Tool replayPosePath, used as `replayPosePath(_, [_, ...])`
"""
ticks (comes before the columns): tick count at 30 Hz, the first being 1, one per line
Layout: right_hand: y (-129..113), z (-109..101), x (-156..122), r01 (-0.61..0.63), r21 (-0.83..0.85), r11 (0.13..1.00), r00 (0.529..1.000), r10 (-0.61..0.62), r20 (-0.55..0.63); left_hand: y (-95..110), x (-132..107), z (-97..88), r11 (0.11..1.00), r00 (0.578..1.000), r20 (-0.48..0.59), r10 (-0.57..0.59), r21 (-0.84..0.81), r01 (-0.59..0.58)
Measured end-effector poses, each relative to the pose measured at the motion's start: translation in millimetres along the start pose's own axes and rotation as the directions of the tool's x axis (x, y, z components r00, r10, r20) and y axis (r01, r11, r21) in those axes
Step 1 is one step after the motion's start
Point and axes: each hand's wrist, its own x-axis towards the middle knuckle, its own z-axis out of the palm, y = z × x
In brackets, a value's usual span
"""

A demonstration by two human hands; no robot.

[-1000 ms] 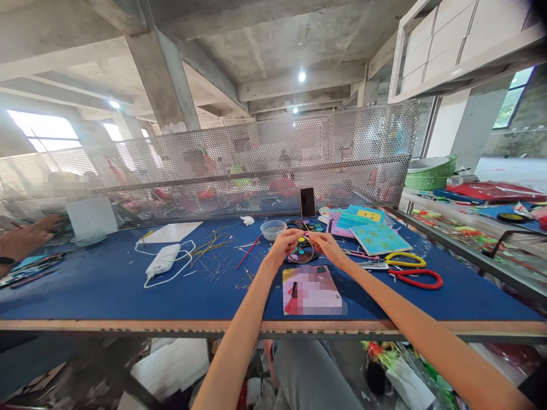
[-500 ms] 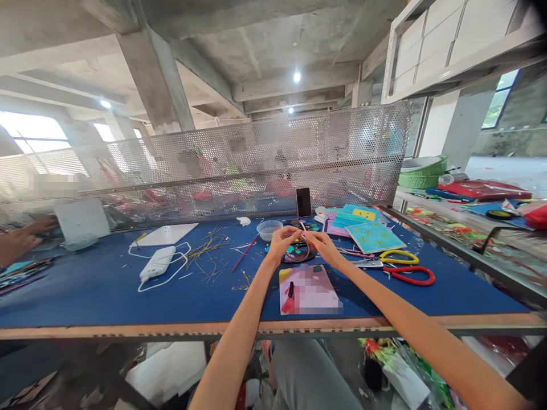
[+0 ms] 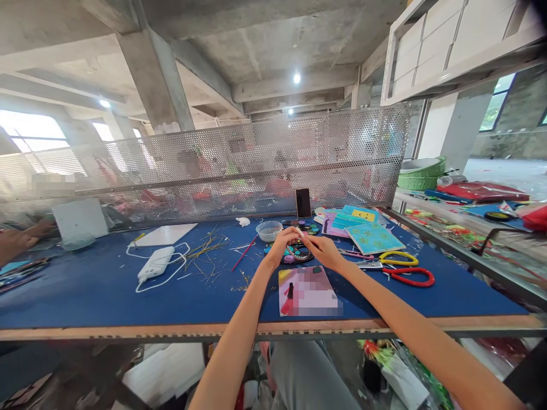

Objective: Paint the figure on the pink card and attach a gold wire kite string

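My left hand [image 3: 282, 241] and my right hand [image 3: 321, 249] meet above the blue table [image 3: 102, 287], fingers pinched on a thin bent strip [image 3: 296, 249] that curves into a loop between them. Under the loop lies a dark round palette [image 3: 299, 254] with coloured spots. A pink card [image 3: 308, 291] lies just in front of my hands. A small clear bowl [image 3: 269, 230] stands behind my left hand, with a red stick [image 3: 244, 252] to its left.
Red scissors [image 3: 405, 275] and yellow scissors [image 3: 395, 258] lie to the right, teal painted cards [image 3: 367, 236] behind them. A phone [image 3: 303, 202] leans on the perforated metal screen [image 3: 213, 159]. A white power bank [image 3: 155, 265] with cable lies left. Another person's hand [image 3: 12, 242] is at far left.
My hands have stayed together on the strip; its loop has drawn smaller and lower over the palette. The view has shifted slightly.
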Motion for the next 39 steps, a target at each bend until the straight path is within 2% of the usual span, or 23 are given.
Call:
replayPosePath(8, [-1.6,-0.5,-1.3,0.035,-0.066,0.997,0.999,-0.033,0.03,-2.0,-1.2,-1.0,0.997,0.999,-0.048,0.004,-0.076,-0.007])
replayPosePath(26, [-0.9,1.5,-1.3,0.051,-0.049,0.998,0.998,-0.049,0.033,-8.1,3.9,-6.4,0.991,0.992,-0.119,-0.038,-0.129,0.022])
replayPosePath(33, [-4.5,1.7,-2.2,0.044,0.009,0.999,0.999,-0.044,0.013,-15.8,9.0,-9.2,0.986,0.986,-0.143,-0.084,-0.154,0.062])
replayPosePath(39, [-8.3,4.8,-3.1,-0.019,0.098,0.995,0.998,0.024,-0.058,-15.7,8.4,-4.3,0.982,0.982,-0.156,-0.105,-0.174,0.078])
